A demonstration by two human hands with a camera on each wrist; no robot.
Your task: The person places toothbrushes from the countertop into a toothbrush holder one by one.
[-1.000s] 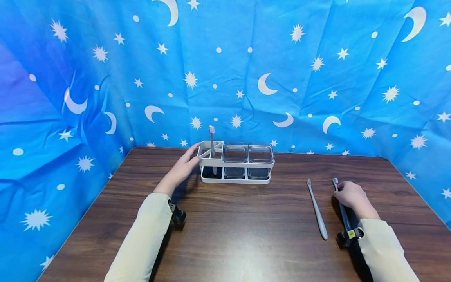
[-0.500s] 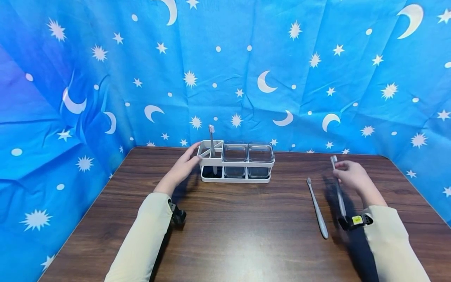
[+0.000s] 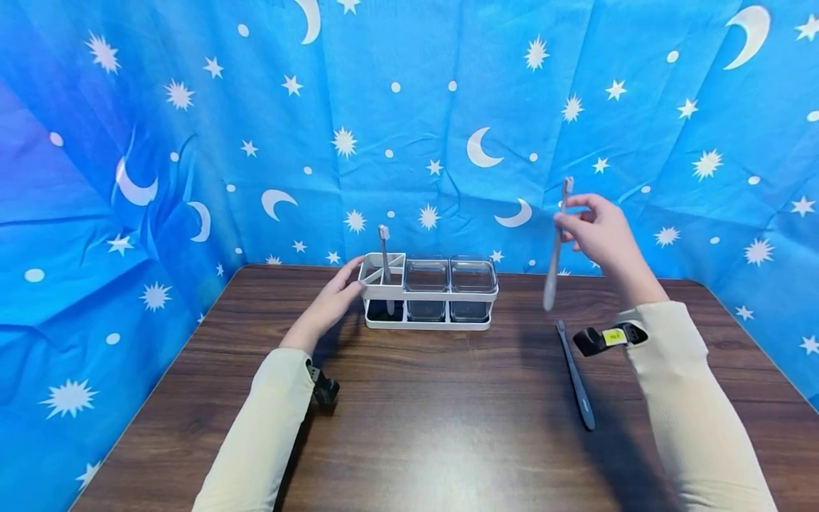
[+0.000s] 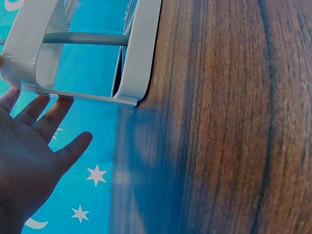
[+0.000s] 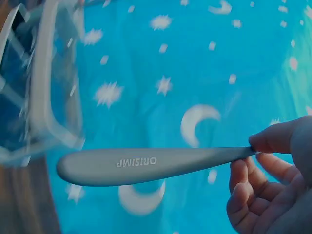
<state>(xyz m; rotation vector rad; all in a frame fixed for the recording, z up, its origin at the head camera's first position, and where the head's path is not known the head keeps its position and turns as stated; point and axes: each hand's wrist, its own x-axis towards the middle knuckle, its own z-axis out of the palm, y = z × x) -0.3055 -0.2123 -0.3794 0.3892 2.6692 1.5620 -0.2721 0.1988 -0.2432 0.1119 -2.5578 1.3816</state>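
A white rack [image 3: 430, 326] stands near the table's back edge. In its divided left section a toothbrush [image 3: 385, 259] stands upright; two clear cups [image 3: 427, 276] occupy the other places. My left hand [image 3: 330, 304] rests on the rack's left end with thumb and fingertips; the left wrist view shows the fingers [image 4: 54, 117] mostly straight against its edge. Raised above the back right, my right hand [image 3: 598, 224] pinches a grey toothbrush [image 3: 552, 267] just below its head, handle hanging down. That handle carries lettering in the right wrist view. Another toothbrush [image 3: 576, 377] lies on the table below.
Behind the wooden table [image 3: 435, 398] hangs a blue cloth [image 3: 409, 128] with moons and stars, meeting the back edge. More of this cloth runs along the left and right sides. Each wrist wears a small black camera [image 3: 591, 341].
My right hand has lifted the toothbrush off the table and moved it up and left, over the one still lying there. My left hand stays at the rack's end.
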